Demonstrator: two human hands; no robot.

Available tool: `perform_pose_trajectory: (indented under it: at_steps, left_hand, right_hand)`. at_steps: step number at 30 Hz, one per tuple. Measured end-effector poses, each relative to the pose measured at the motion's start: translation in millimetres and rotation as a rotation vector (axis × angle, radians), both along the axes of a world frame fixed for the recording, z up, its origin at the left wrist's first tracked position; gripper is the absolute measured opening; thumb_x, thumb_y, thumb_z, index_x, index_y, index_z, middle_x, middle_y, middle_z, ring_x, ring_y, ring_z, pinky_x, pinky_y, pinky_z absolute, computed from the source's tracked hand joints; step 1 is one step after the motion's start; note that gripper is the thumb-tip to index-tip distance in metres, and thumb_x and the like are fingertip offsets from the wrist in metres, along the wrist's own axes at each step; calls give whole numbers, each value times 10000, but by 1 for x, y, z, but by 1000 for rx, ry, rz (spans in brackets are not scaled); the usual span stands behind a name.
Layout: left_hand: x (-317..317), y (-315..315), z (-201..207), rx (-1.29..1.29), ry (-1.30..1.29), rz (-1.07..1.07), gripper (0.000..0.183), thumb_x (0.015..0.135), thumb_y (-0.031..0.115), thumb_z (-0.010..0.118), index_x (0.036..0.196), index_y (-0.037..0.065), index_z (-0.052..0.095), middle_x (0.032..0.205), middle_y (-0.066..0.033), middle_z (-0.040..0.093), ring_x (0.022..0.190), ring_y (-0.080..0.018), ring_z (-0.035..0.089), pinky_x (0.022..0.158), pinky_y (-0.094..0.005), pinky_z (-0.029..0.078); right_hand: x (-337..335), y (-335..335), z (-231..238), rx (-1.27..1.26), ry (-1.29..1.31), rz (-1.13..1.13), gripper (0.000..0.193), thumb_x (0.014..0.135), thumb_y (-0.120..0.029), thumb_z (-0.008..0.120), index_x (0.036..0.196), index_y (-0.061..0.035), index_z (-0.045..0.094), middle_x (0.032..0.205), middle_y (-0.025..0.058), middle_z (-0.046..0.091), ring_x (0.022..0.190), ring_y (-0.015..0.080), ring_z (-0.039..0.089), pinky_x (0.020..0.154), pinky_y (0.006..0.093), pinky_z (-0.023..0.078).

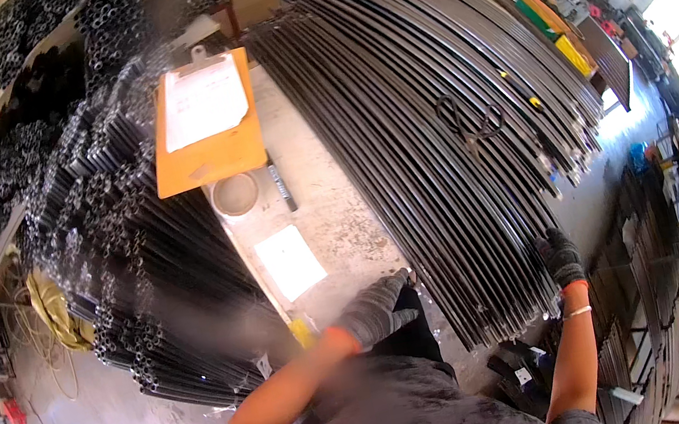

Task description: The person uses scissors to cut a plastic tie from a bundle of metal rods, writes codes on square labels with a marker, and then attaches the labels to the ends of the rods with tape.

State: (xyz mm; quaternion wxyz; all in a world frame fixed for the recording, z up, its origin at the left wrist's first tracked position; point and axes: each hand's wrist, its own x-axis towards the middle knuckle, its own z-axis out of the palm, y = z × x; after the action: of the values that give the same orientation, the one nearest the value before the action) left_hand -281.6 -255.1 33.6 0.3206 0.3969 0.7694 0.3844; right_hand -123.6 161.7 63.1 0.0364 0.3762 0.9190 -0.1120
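Observation:
A wide layer of long black tubes (426, 133) lies side by side in front of me. My left hand (375, 313), in a dark grey knit glove, reaches to the near edge of the pale tabletop (331, 213), just left of the tube ends. Its fingers are stretched out and the thumb stands apart; I see nothing in it. At the right side of the layer, my right hand (560, 257), gloved alike, has its fingers extended at the outermost tubes. A pair of black-handled scissors (469, 124) rests on top of the tubes.
On the tabletop are an orange clipboard (207, 158) with paper, a tape roll (236, 196), a black marker (282, 188) and a white sheet (290, 262). Bundled black tubes (158, 262) are stacked to the left. More long dark pieces (650, 248) stand at the right.

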Motion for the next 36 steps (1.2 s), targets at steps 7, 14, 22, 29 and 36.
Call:
perform_pose_trajectory:
  at_steps: [7,14,22,29,36]
  left_hand:
    - [1,-94,16,-12,593,365,681,742,411,723,1303,102,490,1358,-150,441,1270,-329,395,1041,-455,329]
    - [-17,-115,-11,-195,661,684,815,640,412,776,1341,143,455,1429,-212,327,1316,-433,302,1063,-562,264]
    - [-27,-98,-19,-173,833,643,537,714,378,701,1202,180,597,1321,-160,461,1223,-356,429,1054,-506,308]
    - [-26,-85,-25,-192,851,639,427,739,315,678,1142,180,635,1250,-126,510,1179,-342,465,996,-487,354]
    - [-33,-79,-18,-153,803,626,456,733,295,690,1163,160,614,1246,-125,512,1155,-346,472,978,-476,365]
  right_hand:
    - [-54,-41,29,186,75,292,549,812,-402,659,1215,-39,573,1202,179,597,1116,350,558,977,418,427]
    - [-232,-231,44,-162,480,1016,427,853,-337,637,1190,-86,559,1012,135,639,924,306,622,812,408,505]
    - [-348,-339,-11,-112,2,956,330,919,-320,451,1122,-83,558,998,202,599,924,355,620,792,459,497]
    - [-345,-338,-12,-67,-3,936,333,910,-241,489,1220,-120,512,1030,192,582,913,350,628,757,443,522]
    - [-340,-361,0,-65,-11,1216,300,869,-157,509,1165,-131,547,1021,182,587,887,312,633,726,443,521]
